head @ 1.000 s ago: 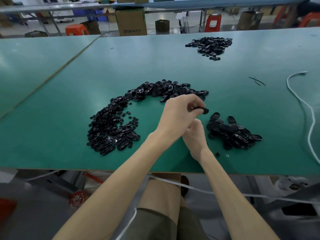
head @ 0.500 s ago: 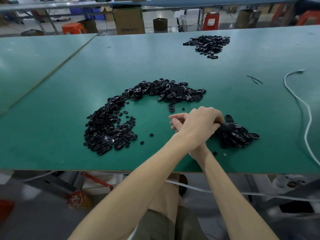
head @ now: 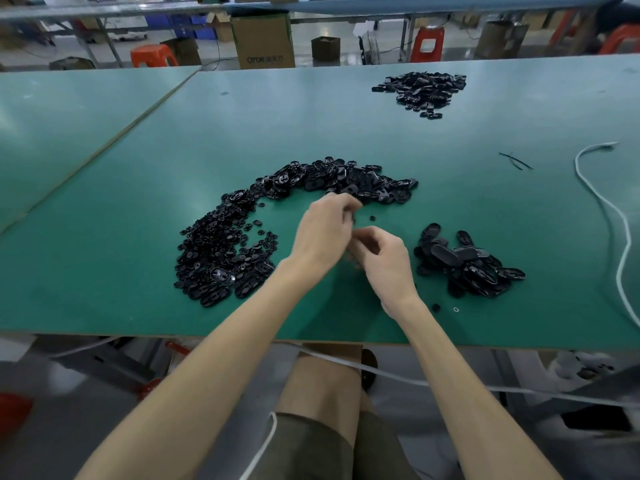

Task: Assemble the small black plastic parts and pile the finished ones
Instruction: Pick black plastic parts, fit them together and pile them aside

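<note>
Desk (head: 346, 133) centre: left hand (head: 322, 233) and right hand (head: 384, 261) close together, both curled, too blurred to tell what they pinch; finished pile (head: 467, 265) just right.

I see a table top (head: 346, 133) of plain teal green, unpatterned, with a paler sheen at the far left. The curved heap (head: 221, 251) at the centre, the near right pile (head: 467, 265) and the far pile (head: 422, 90) are all glossy black. The cable (head: 620, 216) on the right is white. Beyond the table, a stool (head: 152, 55) is orange-red, a carton (head: 263, 39) is brown with dark lettering, and the crates (head: 180, 24) are blue. The shorts (head: 311, 445) are olive.
</note>
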Available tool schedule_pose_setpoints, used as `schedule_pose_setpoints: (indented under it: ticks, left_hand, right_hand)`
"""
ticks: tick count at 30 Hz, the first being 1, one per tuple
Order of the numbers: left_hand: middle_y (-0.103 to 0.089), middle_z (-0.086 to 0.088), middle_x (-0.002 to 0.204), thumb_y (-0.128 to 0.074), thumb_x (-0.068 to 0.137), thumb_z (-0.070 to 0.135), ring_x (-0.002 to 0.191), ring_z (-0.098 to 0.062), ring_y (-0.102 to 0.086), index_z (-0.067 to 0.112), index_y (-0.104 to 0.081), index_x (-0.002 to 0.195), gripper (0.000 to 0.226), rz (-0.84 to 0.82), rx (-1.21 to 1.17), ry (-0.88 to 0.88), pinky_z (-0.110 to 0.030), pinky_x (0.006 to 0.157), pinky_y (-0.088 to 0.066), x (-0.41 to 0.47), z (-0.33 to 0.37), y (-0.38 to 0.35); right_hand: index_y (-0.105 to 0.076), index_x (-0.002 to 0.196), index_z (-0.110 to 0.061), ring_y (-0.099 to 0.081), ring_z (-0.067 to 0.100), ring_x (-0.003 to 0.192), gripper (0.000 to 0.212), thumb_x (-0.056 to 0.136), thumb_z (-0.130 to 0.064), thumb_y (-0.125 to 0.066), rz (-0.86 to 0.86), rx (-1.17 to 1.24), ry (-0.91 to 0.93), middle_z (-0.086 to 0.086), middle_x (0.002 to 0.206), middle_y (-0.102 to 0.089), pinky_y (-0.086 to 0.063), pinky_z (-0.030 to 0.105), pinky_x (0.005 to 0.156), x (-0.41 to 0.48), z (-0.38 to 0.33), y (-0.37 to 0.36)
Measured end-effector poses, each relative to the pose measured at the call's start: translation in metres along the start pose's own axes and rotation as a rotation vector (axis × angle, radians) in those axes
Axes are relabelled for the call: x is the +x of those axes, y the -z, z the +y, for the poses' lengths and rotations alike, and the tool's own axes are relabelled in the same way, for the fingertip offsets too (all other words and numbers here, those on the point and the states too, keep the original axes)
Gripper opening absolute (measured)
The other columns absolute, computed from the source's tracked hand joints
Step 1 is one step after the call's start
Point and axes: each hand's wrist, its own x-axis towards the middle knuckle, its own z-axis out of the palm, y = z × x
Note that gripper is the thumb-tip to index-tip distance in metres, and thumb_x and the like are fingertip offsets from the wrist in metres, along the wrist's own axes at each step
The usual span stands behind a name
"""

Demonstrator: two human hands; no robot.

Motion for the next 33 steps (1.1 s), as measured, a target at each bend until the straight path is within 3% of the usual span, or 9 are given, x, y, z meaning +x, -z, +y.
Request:
schedule_pose_setpoints:
  ticks: [3, 5, 11, 16, 19, 23, 26, 28, 33]
  left_hand:
    - [-0.057, -0.002, 0.147, -0.044, 0.098, -0.007, 0.13, -0.024, -0.056, 0.017, -0.059, 0.143, 0.054, -0.139, 0.22, 0.0, -0.04, 0.108, -0.045, 0.004, -0.023, 0.009]
    - [-0.053, -0.002, 0.152, -0.044, 0.097, -0.01, 0.136, -0.025, -0.052, 0.017, -0.054, 0.147, 0.058, -0.189, 0.335, -0.045, -0.038, 0.113, -0.041, 0.003, -0.03, 0.006]
    - [-0.066, -0.003, 0.127, -0.053, 0.103, 0.02, 0.121, -0.023, -0.058, 0.017, -0.067, 0.125, 0.026, -0.096, 0.473, -0.156, -0.032, 0.111, -0.031, -0.001, -0.034, -0.007]
    - [-0.056, -0.006, 0.125, -0.06, 0.101, 0.025, 0.12, -0.025, -0.052, 0.013, -0.063, 0.118, 0.02, -0.064, 0.445, -0.111, -0.035, 0.105, -0.035, -0.004, -0.036, -0.01]
    - [-0.053, -0.007, 0.134, -0.062, 0.099, 0.017, 0.122, -0.027, -0.052, 0.01, -0.056, 0.128, 0.03, -0.042, 0.354, -0.083, -0.037, 0.102, -0.04, -0.005, -0.035, -0.012]
    - [-0.043, -0.005, 0.159, -0.059, 0.094, 0.001, 0.145, -0.024, -0.041, 0.013, -0.05, 0.149, 0.058, -0.193, 0.346, -0.173, -0.038, 0.117, -0.033, -0.001, -0.031, -0.013]
    - [-0.061, -0.008, 0.138, -0.059, 0.091, -0.001, 0.124, -0.028, -0.058, 0.011, -0.064, 0.134, 0.045, -0.171, 0.323, -0.157, -0.035, 0.104, -0.042, 0.001, -0.031, -0.014]
    - [-0.065, -0.008, 0.12, -0.061, 0.09, -0.001, 0.11, -0.029, -0.059, 0.009, -0.069, 0.119, 0.031, -0.113, 0.309, -0.136, -0.035, 0.094, -0.045, 0.002, -0.032, -0.013]
    - [-0.064, -0.011, 0.11, -0.056, 0.101, 0.009, 0.104, -0.028, -0.057, 0.005, -0.071, 0.108, 0.016, -0.047, 0.259, -0.153, -0.039, 0.093, -0.045, 0.0, -0.035, -0.013]
  right_hand:
    - [-0.077, 0.1, -0.013, -0.068, 0.003, 0.068, 0.018, 0.096, -0.002, -0.063, 0.02, -0.011, 0.014, 0.0, 0.086, -0.077, -0.05, 0.019, 0.063, 0.0, 0.001, -0.001]
    - [-0.077, 0.101, -0.011, -0.067, 0.003, 0.067, 0.016, 0.097, -0.003, -0.063, 0.02, -0.016, 0.014, 0.003, 0.087, -0.077, -0.051, 0.021, 0.062, 0.0, 0.003, 0.001]
    - [-0.077, 0.101, -0.01, -0.067, 0.003, 0.067, 0.016, 0.098, -0.002, -0.063, 0.024, -0.009, 0.007, 0.005, 0.088, -0.078, -0.051, 0.019, 0.061, -0.001, 0.002, 0.001]
    - [-0.077, 0.1, -0.014, -0.068, 0.004, 0.068, 0.016, 0.098, -0.004, -0.064, 0.022, -0.005, 0.015, -0.001, 0.086, -0.079, -0.051, 0.018, 0.061, -0.001, 0.004, 0.001]
    - [-0.077, 0.099, -0.016, -0.068, 0.003, 0.068, 0.017, 0.097, -0.003, -0.064, 0.025, 0.001, 0.016, -0.002, 0.083, -0.078, -0.051, 0.018, 0.062, -0.001, 0.003, 0.001]
    - [-0.076, 0.095, -0.017, -0.067, 0.004, 0.067, 0.019, 0.097, -0.002, -0.064, 0.033, 0.012, 0.015, 0.0, 0.083, -0.078, -0.051, 0.019, 0.062, -0.001, 0.002, 0.001]
    - [-0.076, 0.096, -0.016, -0.067, 0.004, 0.067, 0.02, 0.097, -0.001, -0.063, 0.037, 0.018, 0.013, 0.002, 0.084, -0.078, -0.05, 0.019, 0.061, -0.001, 0.002, 0.0]
    - [-0.077, 0.097, -0.014, -0.067, 0.003, 0.066, 0.019, 0.097, -0.001, -0.063, 0.037, 0.011, 0.011, -0.002, 0.084, -0.078, -0.05, 0.018, 0.061, -0.001, 0.002, 0.0]
    - [-0.077, 0.101, -0.011, -0.067, 0.002, 0.067, 0.015, 0.098, -0.004, -0.064, 0.046, 0.013, 0.004, 0.0, 0.082, -0.076, -0.05, 0.018, 0.062, 0.0, 0.002, 0.0]
